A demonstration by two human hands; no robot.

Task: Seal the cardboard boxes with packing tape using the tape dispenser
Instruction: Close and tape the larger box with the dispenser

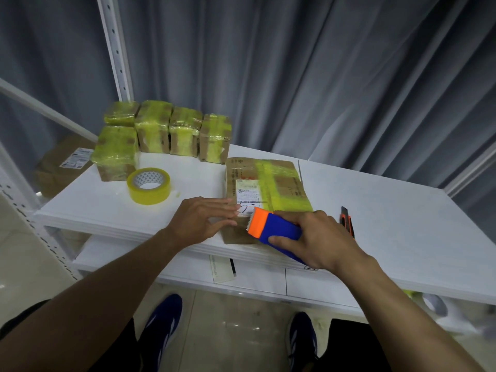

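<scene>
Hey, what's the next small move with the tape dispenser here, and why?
Probably draw the tape dispenser in the right hand across the flat box, since its toothed end sits on the box's near end while the left hand rests flat on it, steadying it.

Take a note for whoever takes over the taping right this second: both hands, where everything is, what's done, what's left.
Left hand: flat, fingers straight, pressing the flat box at its near left corner.
Right hand: grips the tape dispenser, toothed end on that box's near end.
Spare tape roll: on the table, left of the flat box; utility knife right of it.
Done: five small boxes at back left are taped; the flat box already carries yellow strips.
Left: probably finish the near-end strip; the brown box on the left shelf shows no tape.
</scene>
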